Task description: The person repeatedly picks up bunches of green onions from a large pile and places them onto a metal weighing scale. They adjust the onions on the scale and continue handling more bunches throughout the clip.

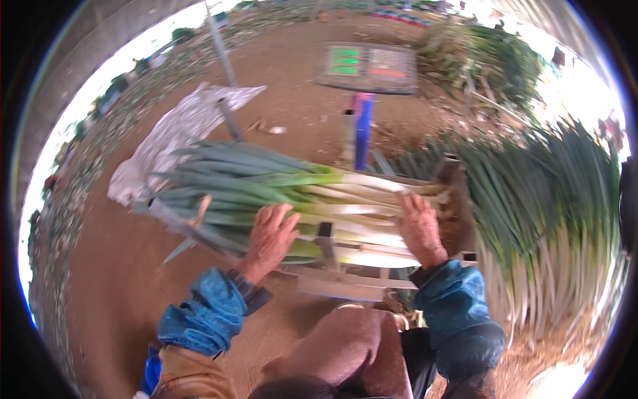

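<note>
A thick layer of leeks [359, 196] lies sideways across a low metal cradle [325, 243], green leaves to the left and white stems to the right. My left hand [271, 239] is over the near side of the leeks, where green turns to white, its fingers apart and slightly bent. On the white stems near their root ends rests my right hand [420, 226], fingers spread and pointing away from me. Neither hand is wrapped around a stem. Some stem ends are hidden beneath my right hand.
Behind the cradle a scale display [367, 68] with lit green digits stands on a blue post [363, 136]. A white woven sack [169, 143] lies at the left. More leeks [538, 219] are piled at the right, with a heap of leaves [495, 63] beyond on the dirt floor.
</note>
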`<action>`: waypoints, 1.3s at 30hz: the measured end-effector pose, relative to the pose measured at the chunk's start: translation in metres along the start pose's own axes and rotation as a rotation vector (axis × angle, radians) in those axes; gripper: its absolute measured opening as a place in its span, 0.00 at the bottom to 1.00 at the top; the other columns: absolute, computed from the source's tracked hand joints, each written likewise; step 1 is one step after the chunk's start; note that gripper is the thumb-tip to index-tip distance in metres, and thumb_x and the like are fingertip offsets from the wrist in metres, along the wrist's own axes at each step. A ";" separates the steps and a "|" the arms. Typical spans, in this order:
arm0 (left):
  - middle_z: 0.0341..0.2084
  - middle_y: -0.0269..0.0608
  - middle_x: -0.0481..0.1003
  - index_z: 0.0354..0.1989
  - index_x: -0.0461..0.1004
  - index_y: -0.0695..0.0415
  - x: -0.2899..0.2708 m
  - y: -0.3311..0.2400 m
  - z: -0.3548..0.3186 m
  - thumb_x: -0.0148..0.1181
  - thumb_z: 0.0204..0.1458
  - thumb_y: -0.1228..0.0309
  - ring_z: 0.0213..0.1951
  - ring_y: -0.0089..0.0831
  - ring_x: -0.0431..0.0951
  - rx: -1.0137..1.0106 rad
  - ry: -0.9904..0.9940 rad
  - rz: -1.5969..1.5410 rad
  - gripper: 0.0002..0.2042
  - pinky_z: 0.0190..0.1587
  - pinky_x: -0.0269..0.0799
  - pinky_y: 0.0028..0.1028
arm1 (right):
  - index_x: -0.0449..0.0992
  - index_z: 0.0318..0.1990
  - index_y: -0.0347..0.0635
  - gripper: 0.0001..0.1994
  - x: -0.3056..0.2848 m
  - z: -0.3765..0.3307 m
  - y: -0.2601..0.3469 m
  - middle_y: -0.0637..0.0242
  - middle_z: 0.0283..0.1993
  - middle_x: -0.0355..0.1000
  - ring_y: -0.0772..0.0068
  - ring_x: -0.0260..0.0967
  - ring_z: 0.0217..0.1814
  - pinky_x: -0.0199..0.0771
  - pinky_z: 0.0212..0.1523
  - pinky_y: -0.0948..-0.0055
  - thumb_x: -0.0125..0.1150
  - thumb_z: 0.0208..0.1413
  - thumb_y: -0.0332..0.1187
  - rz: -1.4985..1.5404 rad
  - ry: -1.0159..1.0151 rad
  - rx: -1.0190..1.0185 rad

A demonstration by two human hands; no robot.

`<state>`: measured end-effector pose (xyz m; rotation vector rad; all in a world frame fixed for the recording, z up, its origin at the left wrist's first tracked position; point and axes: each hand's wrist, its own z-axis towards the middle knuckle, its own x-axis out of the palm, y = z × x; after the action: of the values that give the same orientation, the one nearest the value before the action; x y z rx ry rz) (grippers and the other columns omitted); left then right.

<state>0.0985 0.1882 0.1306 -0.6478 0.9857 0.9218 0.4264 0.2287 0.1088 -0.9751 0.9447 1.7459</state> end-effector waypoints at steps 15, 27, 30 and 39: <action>0.27 0.51 0.76 0.30 0.71 0.57 -0.081 0.121 -0.035 0.49 0.57 0.67 0.34 0.50 0.77 -0.650 0.042 0.435 0.08 0.30 0.71 0.45 | 0.66 0.56 0.50 0.22 0.066 -0.014 0.038 0.64 0.56 0.62 0.56 0.58 0.59 0.60 0.56 0.53 0.55 0.55 0.43 0.130 0.090 -0.027; 0.43 0.43 0.73 0.49 0.71 0.61 -0.341 0.266 -0.133 0.51 0.57 0.72 0.46 0.37 0.72 -0.537 -0.218 0.740 0.13 0.51 0.68 0.34 | 0.65 0.59 0.48 0.26 0.073 -0.015 0.033 0.57 0.59 0.61 0.51 0.56 0.61 0.59 0.58 0.51 0.56 0.54 0.45 0.154 0.137 0.006; 0.50 0.47 0.70 0.55 0.67 0.59 -0.320 0.243 -0.142 0.55 0.52 0.73 0.53 0.43 0.68 -0.631 -0.144 1.031 0.19 0.57 0.62 0.37 | 0.64 0.59 0.45 0.28 0.059 -0.004 0.033 0.56 0.56 0.62 0.52 0.57 0.59 0.60 0.55 0.52 0.61 0.51 0.43 0.239 0.046 0.021; 0.53 0.46 0.66 0.55 0.67 0.58 -0.088 0.062 0.015 0.68 0.40 0.74 0.54 0.43 0.65 -0.221 0.028 0.301 0.29 0.59 0.59 0.41 | 0.59 0.61 0.46 0.37 0.048 0.062 0.001 0.60 0.52 0.62 0.54 0.59 0.55 0.60 0.50 0.51 0.70 0.41 0.37 0.016 -0.111 0.107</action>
<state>0.0280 0.1987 0.2134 -0.7099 1.0316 1.3035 0.3983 0.2998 0.0903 -0.7960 0.9657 1.7257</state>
